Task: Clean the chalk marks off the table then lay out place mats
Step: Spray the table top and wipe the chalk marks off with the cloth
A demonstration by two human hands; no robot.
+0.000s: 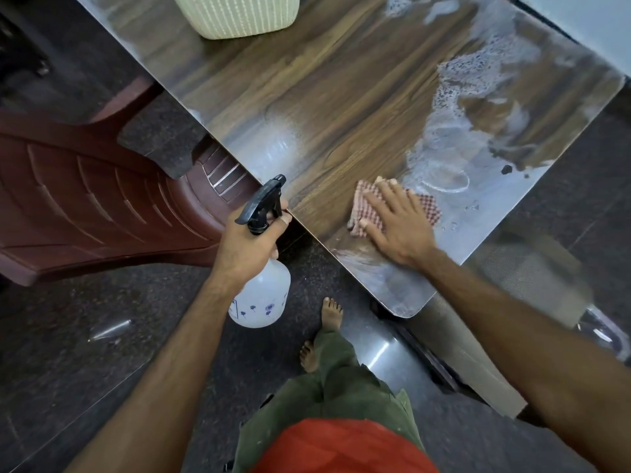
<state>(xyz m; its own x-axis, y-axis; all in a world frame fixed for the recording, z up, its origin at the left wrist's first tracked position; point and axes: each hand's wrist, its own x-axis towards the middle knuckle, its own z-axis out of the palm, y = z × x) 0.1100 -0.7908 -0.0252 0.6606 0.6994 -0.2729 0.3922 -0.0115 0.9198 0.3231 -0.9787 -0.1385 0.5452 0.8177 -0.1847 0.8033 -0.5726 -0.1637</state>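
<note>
Still, smeared white chalk marks point(447, 180)

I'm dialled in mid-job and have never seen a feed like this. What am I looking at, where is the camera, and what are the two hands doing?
There is no machine here: a person wears one wide-angle camera on the head, looking down at their own arms. The left hand grips a white spray bottle by its black trigger head, off the table's edge above the floor. The right hand lies flat with straight fingers on a red checked cloth on the wooden table. White wet smears and chalk marks lie beyond the cloth. A pale ribbed container stands at the far edge; a brown plastic chair sits to the left.
</note>
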